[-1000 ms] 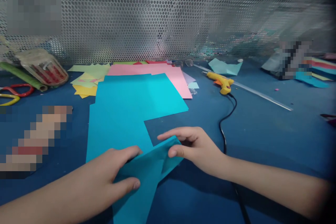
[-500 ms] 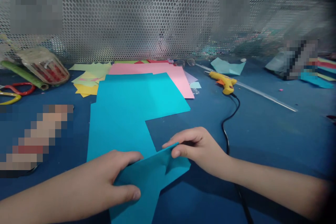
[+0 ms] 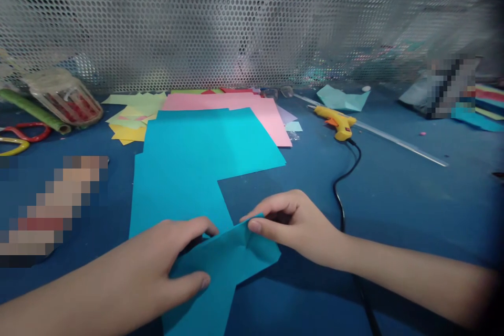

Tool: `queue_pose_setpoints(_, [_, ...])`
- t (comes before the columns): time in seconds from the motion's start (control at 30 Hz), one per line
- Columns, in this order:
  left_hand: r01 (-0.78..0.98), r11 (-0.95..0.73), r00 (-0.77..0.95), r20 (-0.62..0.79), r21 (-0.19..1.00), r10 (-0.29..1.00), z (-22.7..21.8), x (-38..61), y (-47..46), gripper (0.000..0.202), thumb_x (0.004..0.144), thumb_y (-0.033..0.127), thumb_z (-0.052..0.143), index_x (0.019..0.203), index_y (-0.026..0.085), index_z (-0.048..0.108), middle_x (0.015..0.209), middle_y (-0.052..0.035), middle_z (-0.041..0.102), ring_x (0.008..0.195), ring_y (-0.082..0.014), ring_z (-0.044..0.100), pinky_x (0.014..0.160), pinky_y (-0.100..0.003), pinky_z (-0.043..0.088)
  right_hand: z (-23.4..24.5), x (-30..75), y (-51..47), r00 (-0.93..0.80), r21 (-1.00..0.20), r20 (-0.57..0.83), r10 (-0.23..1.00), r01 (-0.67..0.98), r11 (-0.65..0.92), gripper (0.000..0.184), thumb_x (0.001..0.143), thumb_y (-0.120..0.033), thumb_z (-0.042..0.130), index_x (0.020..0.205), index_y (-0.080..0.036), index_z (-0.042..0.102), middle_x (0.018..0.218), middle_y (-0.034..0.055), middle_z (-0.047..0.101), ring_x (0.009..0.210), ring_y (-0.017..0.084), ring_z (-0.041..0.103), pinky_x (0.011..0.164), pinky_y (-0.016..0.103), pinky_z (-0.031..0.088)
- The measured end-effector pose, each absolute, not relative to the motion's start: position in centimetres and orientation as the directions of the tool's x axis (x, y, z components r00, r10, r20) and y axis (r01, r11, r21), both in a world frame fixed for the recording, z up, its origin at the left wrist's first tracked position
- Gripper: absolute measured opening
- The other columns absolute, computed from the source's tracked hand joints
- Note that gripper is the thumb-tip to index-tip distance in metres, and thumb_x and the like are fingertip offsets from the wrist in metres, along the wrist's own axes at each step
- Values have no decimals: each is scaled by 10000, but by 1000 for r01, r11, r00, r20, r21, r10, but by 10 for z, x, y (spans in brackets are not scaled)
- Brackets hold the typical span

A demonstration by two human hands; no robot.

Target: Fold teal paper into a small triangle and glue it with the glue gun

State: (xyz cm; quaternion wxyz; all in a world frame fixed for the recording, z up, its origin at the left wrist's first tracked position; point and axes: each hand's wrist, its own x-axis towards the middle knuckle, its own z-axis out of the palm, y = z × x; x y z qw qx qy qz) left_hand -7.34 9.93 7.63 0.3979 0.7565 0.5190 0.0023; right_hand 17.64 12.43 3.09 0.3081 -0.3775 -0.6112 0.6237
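Observation:
A folded piece of turquoise paper lies near the front of the blue table. My left hand grips its left part, thumb on top and fingers curled round the edge. My right hand pinches the raised upper right corner between thumb and forefinger. Behind the piece lie larger turquoise sheets on a pink sheet.
A yellow glue gun with a black cord lies to the right, beside a long clear ruler. Yellow and green paper scraps, scissors and a plastic jar are at the left. A perforated metal screen closes the back.
My right hand has slid leftward with the paper's corner, folding it further over. My left hand holds its place on the paper.

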Motion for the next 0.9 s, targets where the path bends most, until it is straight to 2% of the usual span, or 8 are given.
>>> queue_pose_setpoints(0.1, [744, -186, 505, -358, 642, 785, 82, -65, 103, 256, 863, 431, 584, 1075, 343, 696, 1096, 24, 727, 927, -221, 685, 620, -223, 509, 31, 175, 123, -554, -993, -86, 828, 118, -24, 266, 811, -424, 721, 865, -177, 804, 639, 40, 691, 496, 96, 494, 439, 203, 387])
queue_pose_setpoints(0.27, [752, -233, 507, -316, 617, 802, 85, -61, 104, 189, 879, 415, 571, 956, 305, 702, 956, 27, 722, 856, -194, 651, 724, -266, 480, 31, 175, 121, -565, -986, -76, 821, 165, 23, 293, 807, -419, 714, 865, -147, 803, 643, 69, 704, 522, 115, 529, 455, 211, 410])
queue_pose_setpoints(0.37, [758, -250, 517, -322, 602, 793, 84, -61, 108, 151, 878, 384, 564, 876, 277, 671, 847, 33, 694, 754, -174, 616, 663, -270, 449, 30, 175, 121, -566, -986, -57, 822, 161, 43, 285, 818, -413, 705, 857, -148, 802, 624, 61, 691, 516, 110, 521, 452, 208, 415])
queue_pose_setpoints(0.53, [761, -223, 494, -322, 609, 808, 80, -63, 112, 154, 870, 406, 584, 833, 273, 654, 784, 32, 656, 721, -177, 575, 641, -282, 420, 31, 175, 121, -561, -987, -54, 826, 155, 41, 284, 826, -383, 698, 863, -120, 800, 582, 57, 661, 489, 95, 497, 435, 196, 391])
queue_pose_setpoints(0.67, [750, -231, 494, -293, 620, 818, 78, -63, 110, 141, 849, 365, 576, 793, 254, 642, 733, 33, 634, 682, -166, 552, 613, -275, 401, 33, 174, 122, -576, -985, -61, 815, 168, 44, 274, 831, -365, 692, 889, -118, 795, 597, 55, 666, 493, 94, 511, 448, 194, 399])
queue_pose_setpoints(0.8, [729, -249, 520, -280, 638, 807, 75, -60, 109, 132, 831, 349, 567, 797, 249, 645, 726, 40, 630, 665, -154, 543, 604, -267, 390, 32, 173, 122, -589, -977, -80, 804, 205, 53, 296, 834, -418, 698, 908, -154, 809, 612, 53, 667, 529, 116, 514, 483, 222, 415])
queue_pose_setpoints(0.9, [735, -238, 516, -297, 634, 803, 73, -61, 110, 151, 843, 387, 579, 804, 254, 641, 718, 47, 606, 660, -149, 526, 598, -264, 375, 31, 172, 122, -576, -979, -91, 812, 203, 34, 313, 836, -446, 691, 887, -163, 813, 580, 38, 637, 508, 109, 458, 462, 225, 378])
